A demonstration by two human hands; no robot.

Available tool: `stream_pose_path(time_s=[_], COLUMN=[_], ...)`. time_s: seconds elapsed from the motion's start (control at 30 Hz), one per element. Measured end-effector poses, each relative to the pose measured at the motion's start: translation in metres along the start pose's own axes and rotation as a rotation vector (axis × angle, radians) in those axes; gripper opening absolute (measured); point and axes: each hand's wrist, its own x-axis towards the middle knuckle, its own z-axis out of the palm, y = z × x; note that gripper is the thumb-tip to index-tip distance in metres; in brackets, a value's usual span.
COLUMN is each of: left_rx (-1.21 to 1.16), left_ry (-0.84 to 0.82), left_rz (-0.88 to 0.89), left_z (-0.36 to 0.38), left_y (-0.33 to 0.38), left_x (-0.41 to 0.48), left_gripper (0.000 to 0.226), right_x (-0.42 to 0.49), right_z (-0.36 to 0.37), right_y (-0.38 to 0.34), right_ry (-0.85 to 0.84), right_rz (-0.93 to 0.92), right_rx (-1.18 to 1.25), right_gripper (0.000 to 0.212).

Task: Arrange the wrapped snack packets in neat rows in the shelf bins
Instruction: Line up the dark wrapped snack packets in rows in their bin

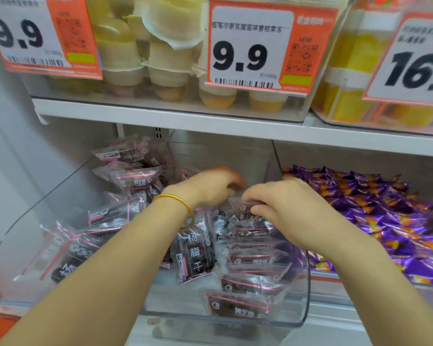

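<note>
A clear plastic bin on the lower shelf holds several dark snack packets with pink edges. Along its right side, packets stand in a row from the front rim backwards. Others lie loose at the left and back, and one lies flat in the middle. My right hand pinches the top of a packet at the far end of the row. My left hand, with a gold bangle on the wrist, reaches just behind it, blurred, its fingertips near the same packet.
A neighbouring bin at the right is full of purple and orange wrapped sweets. The white shelf board above carries clear bins of jelly cups fronted by orange price tags.
</note>
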Motion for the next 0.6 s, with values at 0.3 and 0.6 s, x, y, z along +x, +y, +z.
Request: stream_pose_path(time_s=[0.3, 0.6], left_rx=[0.361, -0.041], left_ry=[-0.310, 0.073], left_rz=[-0.068, -0.025], left_z=[0.011, -0.012], left_y=[0.010, -0.002], left_x=[0.019, 0.014], left_gripper=[0.016, 0.017], right_x=[-0.001, -0.005], right_z=[0.004, 0.000], right_y=[0.008, 0.005], right_ry=[0.003, -0.020], right_rz=[0.006, 0.004], right_rx=[0.066, 0.015], right_gripper=[0.017, 0.021])
